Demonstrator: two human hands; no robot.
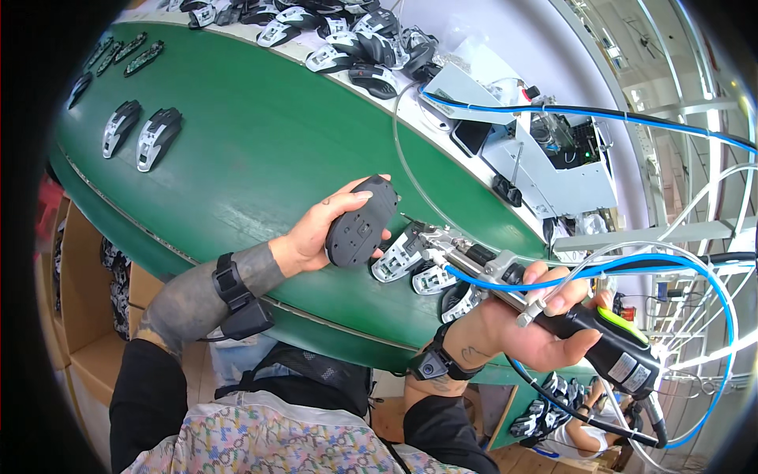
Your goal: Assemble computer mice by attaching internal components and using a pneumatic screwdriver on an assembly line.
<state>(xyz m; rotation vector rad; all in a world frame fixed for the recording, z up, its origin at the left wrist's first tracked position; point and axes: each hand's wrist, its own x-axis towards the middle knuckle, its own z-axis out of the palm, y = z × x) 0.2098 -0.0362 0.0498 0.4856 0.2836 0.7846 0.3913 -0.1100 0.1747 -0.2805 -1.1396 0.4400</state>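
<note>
My left hand (320, 225) grips a black computer mouse (363, 225) with its underside turned up toward me. In my right hand (537, 324) is a powered screwdriver (608, 347) with a black body and a green patch, its metal front end pointing left at the mouse. A small gap seems to lie between the tool's tip and the mouse. Below that front end, several grey-and-black mouse shells (398, 259) rest on the green belt (260, 158), partly hidden by the tool and my right hand.
Two mouse shells (159, 138) and several circuit boards (144, 59) lie at the belt's far left. Piled mouse shells (371, 43) line the back ledge. A screw-feeder machine (553, 150) stands back right. Blue and black hoses (711, 276) loop at the right, near another person (584, 430).
</note>
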